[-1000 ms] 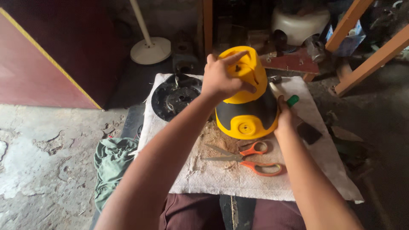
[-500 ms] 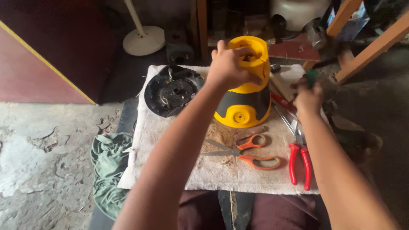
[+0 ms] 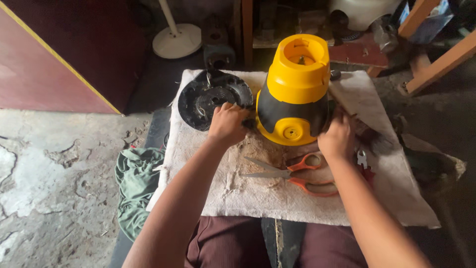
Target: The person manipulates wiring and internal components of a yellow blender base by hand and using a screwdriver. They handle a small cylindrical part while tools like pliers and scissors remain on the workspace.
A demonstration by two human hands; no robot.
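Head camera looks down past dark red trousers [image 3: 228,243] at the bottom edge of the frame to a stained white cloth [image 3: 238,193] spread over a low surface. On the near part of that cloth, right of centre, lie orange-handled scissors [image 3: 292,174], blades pointing left. A crumpled green rag [image 3: 136,183] sits on the cracked concrete floor [image 3: 44,188] at lower left, just beside the cloth's edge.

Both forearms reach up the frame. Left hand [image 3: 228,123], at centre, has its fingers curled at the lower left side of the yellow and black appliance base [image 3: 295,94]; whether they actually grip it cannot be told. Right hand [image 3: 338,138], right of centre, is clenched at the base's lower right side, and what it holds is hidden. Red-handled pliers [image 3: 364,166] show partly just beside that wrist.

This appliance base stands upright at upper centre of the cloth. A round black plate [image 3: 210,97] lies to its left. Farther off, at top left, stands a white fan foot [image 3: 177,40].
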